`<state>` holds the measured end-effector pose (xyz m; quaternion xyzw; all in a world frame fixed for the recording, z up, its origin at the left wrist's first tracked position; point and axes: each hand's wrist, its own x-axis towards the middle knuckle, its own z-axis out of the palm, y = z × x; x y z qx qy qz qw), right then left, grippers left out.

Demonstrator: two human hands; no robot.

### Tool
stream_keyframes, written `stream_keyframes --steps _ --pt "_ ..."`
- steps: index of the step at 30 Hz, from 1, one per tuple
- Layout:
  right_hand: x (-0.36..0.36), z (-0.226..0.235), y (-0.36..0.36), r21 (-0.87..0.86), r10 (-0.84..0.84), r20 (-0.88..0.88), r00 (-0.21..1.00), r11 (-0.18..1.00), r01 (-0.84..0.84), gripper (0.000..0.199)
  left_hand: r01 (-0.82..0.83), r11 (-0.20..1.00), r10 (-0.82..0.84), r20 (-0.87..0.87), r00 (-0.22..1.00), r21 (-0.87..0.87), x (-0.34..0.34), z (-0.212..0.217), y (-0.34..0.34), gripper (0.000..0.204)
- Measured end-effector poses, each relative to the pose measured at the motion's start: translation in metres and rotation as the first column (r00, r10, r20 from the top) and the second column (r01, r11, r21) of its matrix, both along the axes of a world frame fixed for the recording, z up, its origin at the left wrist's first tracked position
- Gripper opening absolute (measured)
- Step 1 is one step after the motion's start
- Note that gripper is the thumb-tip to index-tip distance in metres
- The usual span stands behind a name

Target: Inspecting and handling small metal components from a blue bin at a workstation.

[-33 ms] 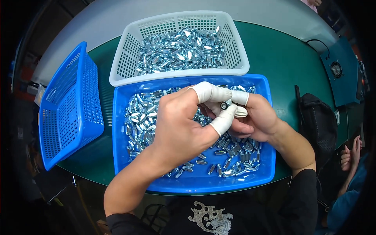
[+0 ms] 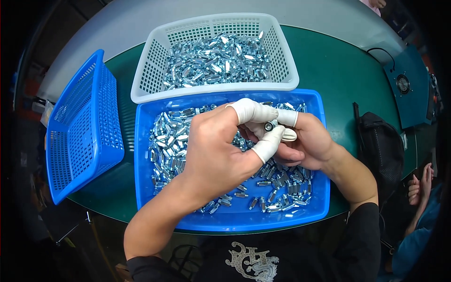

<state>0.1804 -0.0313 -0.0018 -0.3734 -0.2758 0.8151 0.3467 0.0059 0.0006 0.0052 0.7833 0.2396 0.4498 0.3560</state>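
Observation:
A small shiny metal fitting (image 2: 270, 126) with a round, open dark end points up between my two hands. My left hand (image 2: 216, 143) is closed on it, with white finger cots on the thumb and index finger. My right hand (image 2: 312, 141) closes on the same fitting from the other side, its thumb also in a white cot. Fingers hide most of the fitting's body. Below both hands sits a blue tray (image 2: 244, 219) holding many loose silvery hex fittings (image 2: 174, 136), thickest on the left and at the lower right.
Behind the tray, a white perforated basket (image 2: 216, 88) holds a heap of similar fittings. A blue perforated basket (image 2: 82, 127) leans on its side at the left. On the right are a black bag (image 2: 379, 145), a green box with a fan (image 2: 406, 84), and another person's hands (image 2: 420, 185).

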Motion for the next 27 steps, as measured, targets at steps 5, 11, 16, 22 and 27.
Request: stream_keyframes --steps 5,11,16,22,27 --pt "0.007 -0.004 0.002 -0.02 0.07 -0.051 0.996 0.997 -0.071 0.044 -0.001 0.999 0.002 0.019 1.0 -0.048 0.003 0.001 0.002 0.018" --pt "0.0 -0.003 0.004 0.051 0.008 0.068 0.998 0.999 -0.012 0.044 0.024 0.985 -0.032 -0.039 0.999 -0.169 -0.011 0.006 0.013 0.017" --pt "0.0 -0.011 0.003 0.122 -0.259 -0.031 0.965 0.958 0.261 0.039 -0.345 0.894 0.347 -0.044 0.937 -0.287 -0.027 -0.005 0.054 0.045" --pt "0.001 -0.011 0.0 0.119 -0.37 0.079 0.926 0.926 0.359 0.052 0.279 0.708 0.033 0.425 0.904 -0.649 -0.022 0.027 -0.012 0.055" --pt "-0.006 0.003 0.003 0.164 -0.265 0.162 0.951 0.957 0.238 0.057 0.94 0.07 -0.021 0.941 0.337 -0.335 -0.023 0.069 -0.11 0.061"
